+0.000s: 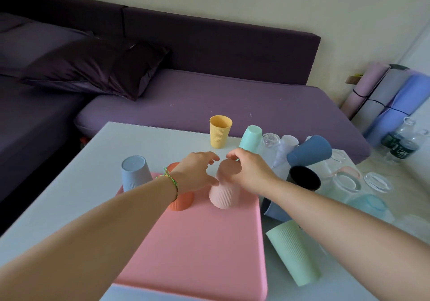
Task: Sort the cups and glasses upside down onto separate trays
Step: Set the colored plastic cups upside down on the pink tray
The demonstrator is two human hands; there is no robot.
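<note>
My right grip [251,172] is in the middle of the frame. Its fingers curl over the top of the pink cup [224,196] and hold it. My left grip [195,172] is just beside it, with loose, open fingers and its thumb right at the cup's side. The pink cup stands upside down on the pink tray [197,254], which lies on the white worktop [151,142]. A light blue cup [135,172] and an orange cup [183,201] stand upside down on the tray too, left of the pink one. A yellow cup [220,132] stands the right way up in the upper middle. On the right are more cups and clear glasses [346,183] close together. A pale green cup [293,251] lies on its side at the lower right. Far right stand bottles [400,144] with dark labels, too blurry to read.
</note>
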